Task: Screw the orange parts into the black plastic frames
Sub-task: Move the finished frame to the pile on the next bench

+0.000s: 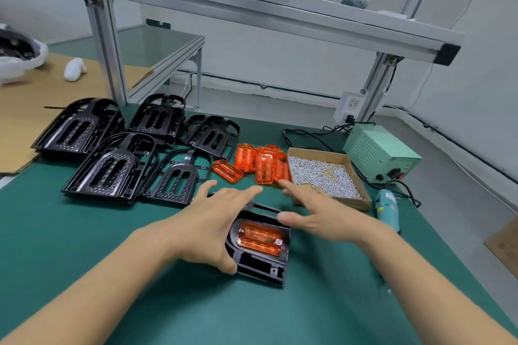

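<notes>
Now your left hand (pixel 208 228) rests spread on the black plastic frame (pixel 262 256) holding a screwed-in translucent orange part (pixel 259 238) on the green table (pixel 84 232), your right hand (pixel 316 211) open beside the shallow cardboard box (pixel 356 173) of silver screws (pixel 322 176).

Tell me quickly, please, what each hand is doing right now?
Left hand: open, fingers spread over the black frame, holding nothing.
Right hand: open, fingers straight, holding nothing.
</notes>
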Demonstrator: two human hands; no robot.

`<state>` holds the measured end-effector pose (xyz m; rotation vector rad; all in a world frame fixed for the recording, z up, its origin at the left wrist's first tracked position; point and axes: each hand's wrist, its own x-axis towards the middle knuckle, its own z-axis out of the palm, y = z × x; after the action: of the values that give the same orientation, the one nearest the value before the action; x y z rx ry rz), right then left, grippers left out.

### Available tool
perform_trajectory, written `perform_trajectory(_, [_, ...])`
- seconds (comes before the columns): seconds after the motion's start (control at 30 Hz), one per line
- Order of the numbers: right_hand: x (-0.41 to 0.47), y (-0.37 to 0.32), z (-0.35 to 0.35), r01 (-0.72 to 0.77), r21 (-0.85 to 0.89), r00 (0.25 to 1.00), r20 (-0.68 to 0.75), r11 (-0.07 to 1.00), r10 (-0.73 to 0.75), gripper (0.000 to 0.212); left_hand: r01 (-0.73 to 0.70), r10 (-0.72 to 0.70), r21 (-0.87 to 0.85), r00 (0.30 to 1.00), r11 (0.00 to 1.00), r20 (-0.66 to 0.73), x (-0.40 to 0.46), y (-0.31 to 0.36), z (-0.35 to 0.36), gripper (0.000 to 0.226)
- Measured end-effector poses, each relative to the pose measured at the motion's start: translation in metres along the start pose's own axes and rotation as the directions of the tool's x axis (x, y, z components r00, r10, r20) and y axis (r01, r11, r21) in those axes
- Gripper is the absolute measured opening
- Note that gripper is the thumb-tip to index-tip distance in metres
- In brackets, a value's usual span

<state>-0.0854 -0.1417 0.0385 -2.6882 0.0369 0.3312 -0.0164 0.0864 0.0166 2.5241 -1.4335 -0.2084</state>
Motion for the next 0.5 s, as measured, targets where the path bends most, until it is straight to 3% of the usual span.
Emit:
perform_trajectory(0.13, [0.010,-0.021,0.008,0.148,0.260,0.981,0.085,0.954,-0.175,0.056,-0.089,0.095,0.067,0.992,0.994,-0.087,-0.006,0.000,-0.009,0.124])
perform_trajectory(0.23, [0.013,-0.030,0.009,0.236,0.398,0.965,0.011,0.886,-0.262,0.045,-0.097,0.117,0.142,0.983,0.985,-0.141,-0.013,-0.004,-0.017,0.123])
perform_trajectory(0.33, [0.018,-0.036,0.008,0.284,0.525,0.958,-0.128,0.803,-0.255,0.048,0.012,0.049,0.231,0.965,0.973,-0.259,-0.021,-0.008,-0.023,0.119])
perform_trajectory(0.4, [0.023,-0.040,0.007,0.295,0.611,0.955,-0.221,0.735,-0.200,0.047,0.106,-0.062,0.088,0.914,0.990,-0.402,-0.028,-0.010,-0.026,0.114])
perform_trajectory(0.47, [0.029,-0.047,0.009,0.312,0.683,0.946,-0.287,0.660,-0.150,0.045,0.102,-0.235,-0.269,0.817,0.958,-0.527,-0.036,-0.012,-0.026,0.108])
perform_trajectory(0.5, [0.031,-0.051,0.011,0.320,0.710,0.942,-0.307,0.627,-0.133,0.043,0.068,-0.331,-0.442,0.767,0.894,-0.551,-0.040,-0.013,-0.024,0.105])
